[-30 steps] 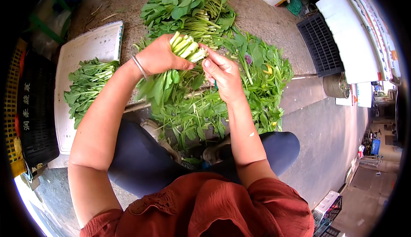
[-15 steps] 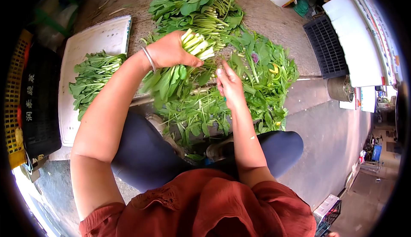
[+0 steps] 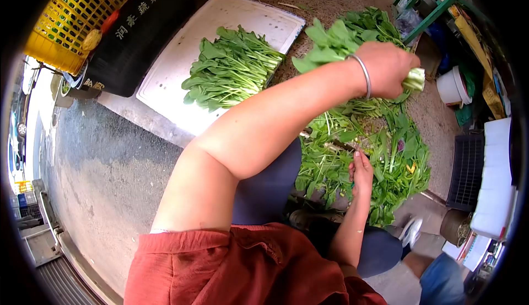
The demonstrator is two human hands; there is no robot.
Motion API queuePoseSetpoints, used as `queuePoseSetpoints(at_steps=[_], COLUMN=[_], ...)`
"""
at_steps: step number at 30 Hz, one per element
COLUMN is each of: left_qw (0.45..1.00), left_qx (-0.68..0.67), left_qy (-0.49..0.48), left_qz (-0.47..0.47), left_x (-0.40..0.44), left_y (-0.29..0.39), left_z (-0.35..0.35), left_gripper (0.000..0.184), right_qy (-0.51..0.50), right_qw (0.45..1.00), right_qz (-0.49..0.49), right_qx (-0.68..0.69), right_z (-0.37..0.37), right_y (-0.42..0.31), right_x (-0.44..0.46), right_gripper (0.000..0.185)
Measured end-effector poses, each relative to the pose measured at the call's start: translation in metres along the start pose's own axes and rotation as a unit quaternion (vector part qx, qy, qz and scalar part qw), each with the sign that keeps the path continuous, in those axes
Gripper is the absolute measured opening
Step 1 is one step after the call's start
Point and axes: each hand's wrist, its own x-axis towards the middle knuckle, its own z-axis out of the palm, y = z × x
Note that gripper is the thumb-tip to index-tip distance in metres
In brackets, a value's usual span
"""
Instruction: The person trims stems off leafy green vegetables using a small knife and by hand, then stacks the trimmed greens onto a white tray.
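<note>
My left hand (image 3: 386, 69), with a metal bangle at the wrist, is closed around a bunch of leafy greens (image 3: 328, 43). The leaves point left and the pale cut stem ends stick out on the right. My right hand (image 3: 361, 174) is closed on a small knife (image 3: 344, 146) with a dark blade, low over a heap of loose leaves (image 3: 397, 167); most of its handle is hidden. On a white foam lid (image 3: 176, 40) to the left lies a neat row of greens (image 3: 234, 68), stems to the right. More uncut-looking greens (image 3: 374, 24) lie behind my left hand.
A black crate (image 3: 143, 24) and a yellow basket (image 3: 82, 18) stand at the upper left. To the right are a white bucket (image 3: 454, 86), a black mesh crate (image 3: 465, 167) and a white foam box (image 3: 496, 178). Another person's leg (image 3: 441, 277) shows at lower right.
My view has swung left, bringing the foam lid nearer the middle. My left hand has moved the bunch away from the right hand and knife, raising it. Another person's leg has come into view.
</note>
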Motion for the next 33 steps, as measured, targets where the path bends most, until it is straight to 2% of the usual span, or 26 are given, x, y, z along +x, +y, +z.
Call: queuePoseSetpoints(at_steps=[3,5,9,11,12,14,15,16,17,19,22,26,30,33], left_qw=[0.994,0.980,0.927,0.892,0.894,0.916,0.919,0.937,0.927,0.927,0.934,0.931,0.921,0.955], left_qx=[0.096,0.196,0.368,0.450,0.448,0.395,0.329,0.272,0.313,0.306,0.301,0.309,0.310,0.248], left_qy=[0.044,0.031,-0.060,-0.029,-0.029,-0.057,-0.160,-0.156,-0.142,-0.115,-0.114,-0.112,-0.161,-0.064], left_qz=[0.010,0.018,-0.027,0.000,0.003,-0.049,-0.148,-0.154,-0.147,-0.183,-0.154,-0.161,-0.175,-0.146], left_x=[-0.013,-0.031,-0.063,-0.082,-0.095,-0.113,-0.121,-0.145,-0.169,-0.175,-0.180,-0.179,-0.169,-0.161], left_y=[-0.005,-0.023,-0.103,-0.160,-0.177,-0.204,-0.199,-0.218,-0.245,-0.224,-0.230,-0.225,-0.210,-0.190], left_z=[-0.030,-0.052,-0.060,-0.049,-0.040,-0.025,-0.017,0.007,0.038,0.038,0.033,0.034,0.022,0.011], left_gripper=[0.026,0.024,0.025,0.036,0.036,0.050,0.063,0.078,0.096,0.098,0.097,0.098,0.106,0.094], right_qy=[-0.003,-0.007,0.004,-0.001,-0.007,-0.007,-0.011,-0.009,-0.001,0.007,-0.005,-0.016,-0.038,-0.032], right_qw=[0.999,0.999,0.999,0.999,0.999,0.999,0.998,0.998,0.998,0.998,0.999,0.999,0.998,0.995], right_qz=[-0.032,-0.031,-0.013,-0.011,-0.013,-0.014,-0.015,-0.016,-0.015,-0.015,0.004,-0.011,-0.037,-0.053], right_qx=[-0.026,-0.033,-0.031,-0.044,-0.042,-0.049,-0.055,-0.055,-0.054,-0.055,-0.052,-0.049,-0.045,-0.081], right_z=[-0.004,-0.006,-0.002,0.004,0.005,0.006,0.007,0.008,0.008,0.008,0.010,0.014,0.009,0.007], right_y=[0.000,0.003,0.018,0.019,0.019,0.017,0.016,0.016,0.018,0.018,0.021,0.024,0.037,0.053], right_x=[-0.003,-0.005,-0.001,-0.003,-0.003,-0.005,-0.005,-0.005,-0.006,-0.004,-0.007,-0.005,-0.004,-0.004], right_gripper=[0.046,0.047,0.043,0.039,0.038,0.038,0.038,0.038,0.038,0.037,0.037,0.037,0.042,0.057])
